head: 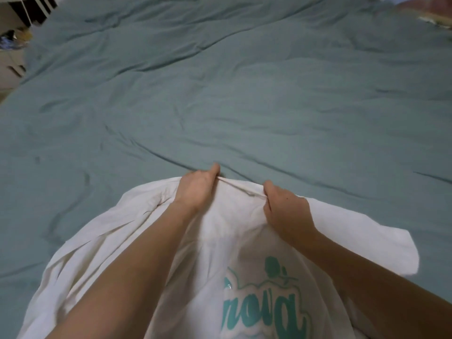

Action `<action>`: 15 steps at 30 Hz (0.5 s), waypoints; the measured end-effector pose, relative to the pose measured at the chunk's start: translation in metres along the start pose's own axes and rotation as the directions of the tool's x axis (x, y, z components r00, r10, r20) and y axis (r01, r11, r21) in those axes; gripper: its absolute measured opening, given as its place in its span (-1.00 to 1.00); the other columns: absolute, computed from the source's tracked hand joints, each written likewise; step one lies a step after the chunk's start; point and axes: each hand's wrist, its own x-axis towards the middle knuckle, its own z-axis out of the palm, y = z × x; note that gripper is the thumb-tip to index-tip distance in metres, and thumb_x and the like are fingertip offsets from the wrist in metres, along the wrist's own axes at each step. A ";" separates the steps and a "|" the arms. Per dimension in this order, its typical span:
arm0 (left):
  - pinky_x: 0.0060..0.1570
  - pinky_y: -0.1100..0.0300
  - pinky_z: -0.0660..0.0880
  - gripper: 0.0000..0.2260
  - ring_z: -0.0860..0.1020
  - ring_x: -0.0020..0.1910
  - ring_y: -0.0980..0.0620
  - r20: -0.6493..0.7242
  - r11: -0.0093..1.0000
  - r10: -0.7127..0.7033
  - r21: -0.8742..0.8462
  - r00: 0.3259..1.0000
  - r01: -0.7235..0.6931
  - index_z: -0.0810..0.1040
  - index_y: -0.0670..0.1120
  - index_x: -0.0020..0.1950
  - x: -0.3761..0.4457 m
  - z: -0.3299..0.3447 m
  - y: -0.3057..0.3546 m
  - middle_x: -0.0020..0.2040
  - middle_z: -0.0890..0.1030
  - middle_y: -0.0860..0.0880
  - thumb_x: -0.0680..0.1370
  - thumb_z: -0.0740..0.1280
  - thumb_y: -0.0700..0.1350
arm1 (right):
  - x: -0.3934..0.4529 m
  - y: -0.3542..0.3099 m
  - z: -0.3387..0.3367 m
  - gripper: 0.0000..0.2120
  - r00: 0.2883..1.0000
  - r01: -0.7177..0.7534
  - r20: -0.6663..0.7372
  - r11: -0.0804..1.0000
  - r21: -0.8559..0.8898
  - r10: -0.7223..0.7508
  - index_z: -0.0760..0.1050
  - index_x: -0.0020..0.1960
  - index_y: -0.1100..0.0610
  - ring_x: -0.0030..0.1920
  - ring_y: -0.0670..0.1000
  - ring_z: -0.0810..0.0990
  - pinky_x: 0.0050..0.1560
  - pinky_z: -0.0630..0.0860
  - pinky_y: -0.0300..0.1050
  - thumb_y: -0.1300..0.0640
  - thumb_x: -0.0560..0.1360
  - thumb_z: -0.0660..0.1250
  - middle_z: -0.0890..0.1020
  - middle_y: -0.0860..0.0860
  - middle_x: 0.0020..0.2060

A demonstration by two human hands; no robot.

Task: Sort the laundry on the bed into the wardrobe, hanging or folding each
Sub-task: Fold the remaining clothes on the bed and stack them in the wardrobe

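Head view. Left hand (195, 189) and right hand (286, 209) side by side, slightly apart, both clamped on the far edge of the white T-shirt (215, 241), fingers curled under the hem-like fold, thumbs on top. Pinching the same ridge of cloth between them, pulled taut into a thin rolled line from one hand to the other. Probably squaring that edge to start a fold, or lifting it to shake the shirt flat; judged from the grip alone, not certain which.

T-shirt spread on the near side of the bed (244, 94), draped toward the camera, green "nova" print (264, 304) with a small flower above it lying nearer than the hands, right way up to the wearer. One sleeve (391, 250) fanned out to the right of the shirt body, flat on the teal cover. Left side of the shirt bunched in loose ridges, so not yet smoothed.

Hard to tell: whether the pinched edge is collar or hem. Fingertips tucked under the cloth, out of sight. Lower part of the shirt and the print cut off at the bottom border. Beyond the shirt, only rumpled teal cover. Far left of the bed, blurred furniture and clutter (14, 33), not identifiable. Far right corner, a reddish smear, unreadable. No wardrobe anywhere in view.
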 end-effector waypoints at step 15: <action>-0.22 0.01 0.38 -0.91 0.50 -0.19 -0.18 -0.165 0.945 0.057 -0.310 0.985 -0.107 0.37 -0.07 0.00 -0.021 -0.042 0.018 -0.21 0.58 -0.09 0.63 0.15 -0.07 | 0.002 -0.020 -0.011 -0.48 0.726 -0.687 0.464 0.517 0.511 0.507 0.32 0.26 0.20 0.18 0.14 0.48 0.15 0.39 -0.11 0.27 0.37 0.44 0.46 0.13 0.17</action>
